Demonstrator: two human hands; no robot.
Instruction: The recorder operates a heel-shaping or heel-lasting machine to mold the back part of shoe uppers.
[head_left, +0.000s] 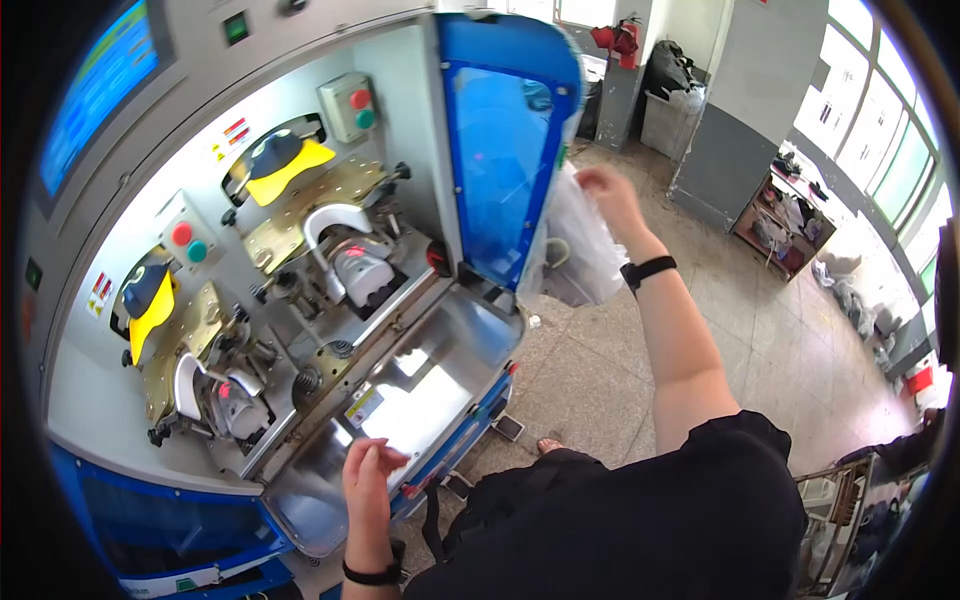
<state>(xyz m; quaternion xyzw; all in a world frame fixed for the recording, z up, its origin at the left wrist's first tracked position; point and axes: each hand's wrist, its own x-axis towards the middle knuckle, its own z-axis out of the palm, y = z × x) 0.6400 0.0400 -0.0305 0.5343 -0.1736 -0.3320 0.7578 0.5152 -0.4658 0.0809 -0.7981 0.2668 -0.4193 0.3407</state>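
- The right hand (608, 198) is showing blurred at upper centre-right, its fingers meeting the top of the bag (585, 255); whether they are gripping it, I cannot tell.
- The bag, clear plastic, is hanging right of centre, just beside the edge of the blue door (505, 165), with something pale showing through it.
- The left hand (368, 485) is hovering at lower centre, its fingers loosely bent and free, near the front edge of the shiny tray (430, 370).
- A dark band (648, 270) is circling the right wrist; another (372, 573) is circling the left.
- Two yellow-brimmed caps, an upper cap (275, 165) and a lower cap (150, 300), are sitting inside the machine at left.
- Each cap is facing a metal plate, the upper plate (285, 225) and the lower plate (160, 375).
- A blue screen (100, 90) is glowing at upper left.
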